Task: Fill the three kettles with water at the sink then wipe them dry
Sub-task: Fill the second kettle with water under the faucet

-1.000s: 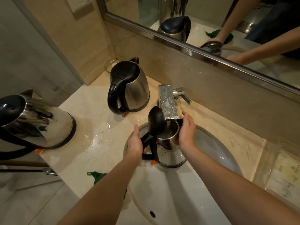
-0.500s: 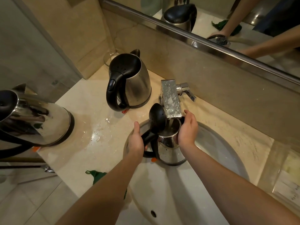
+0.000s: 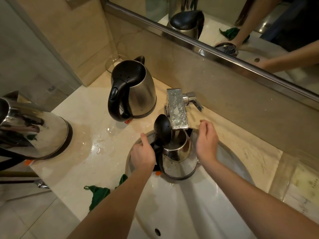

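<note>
A steel kettle with its black lid flipped up stands in the white sink, its mouth under the chrome tap. My left hand grips its black handle. My right hand hovers just right of the kettle, fingers curled, holding nothing. A second steel kettle with a shut black lid stands on the counter behind the sink to the left. A third, shinier kettle sits at the counter's left edge. A green cloth lies on the counter's front edge under my left forearm.
The tap's lever handle points right, toward the wall. Water puddles lie on the beige counter between the kettles. A clear glass stands in the back corner. A mirror runs along the wall above.
My right hand has come off the kettle's rim and lifted slightly to the right. The left hand stays on the handle. The view has shifted a little.
</note>
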Available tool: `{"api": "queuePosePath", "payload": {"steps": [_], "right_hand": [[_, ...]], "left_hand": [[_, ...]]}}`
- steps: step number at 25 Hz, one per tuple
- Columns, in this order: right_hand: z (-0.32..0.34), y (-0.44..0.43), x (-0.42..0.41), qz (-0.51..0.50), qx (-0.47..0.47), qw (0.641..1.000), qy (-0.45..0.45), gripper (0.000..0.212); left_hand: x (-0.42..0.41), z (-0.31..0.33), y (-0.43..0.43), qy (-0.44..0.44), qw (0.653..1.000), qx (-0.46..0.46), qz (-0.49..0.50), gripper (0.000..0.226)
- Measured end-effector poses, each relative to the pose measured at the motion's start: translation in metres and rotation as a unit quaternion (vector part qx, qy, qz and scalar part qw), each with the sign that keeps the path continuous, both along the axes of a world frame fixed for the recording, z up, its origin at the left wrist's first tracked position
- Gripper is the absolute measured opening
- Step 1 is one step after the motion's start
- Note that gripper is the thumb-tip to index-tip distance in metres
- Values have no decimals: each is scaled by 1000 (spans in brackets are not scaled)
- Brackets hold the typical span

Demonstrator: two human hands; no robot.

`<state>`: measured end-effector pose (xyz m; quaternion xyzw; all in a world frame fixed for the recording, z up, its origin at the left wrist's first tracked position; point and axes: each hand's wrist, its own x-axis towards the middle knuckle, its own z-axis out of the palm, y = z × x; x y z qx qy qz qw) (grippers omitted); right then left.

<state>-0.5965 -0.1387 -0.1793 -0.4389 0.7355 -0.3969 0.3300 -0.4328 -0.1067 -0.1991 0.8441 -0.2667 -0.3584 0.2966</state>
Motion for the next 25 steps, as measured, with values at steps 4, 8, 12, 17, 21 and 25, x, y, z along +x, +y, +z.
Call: {"api": "queuePosePath", "payload": {"steps": [4,8,12,17,21,25], "right_hand": [[-12,-13,-62,94,9,978,185,41],[-33,-16,-75,188,61,953,229,50],[-42,-19,-72,208,73,934,281,57],[-50,-22,-93,265,36,897,352,70],[-54,-24,-104,294,32,871,392,72],[-51,-25,-109,333,31,841,425,79]], "left_hand": [[1,-1,2,-5,1000,-14,-2,69],[-1,1,7,-6,1000,-21,-6,62],[-1,3,6,0,1000,-20,-8,60],[0,1,5,6,999,-25,-22,63],[0,3,5,3,999,-29,-31,63],[0,8,4,7,999,-18,-35,61]]}}
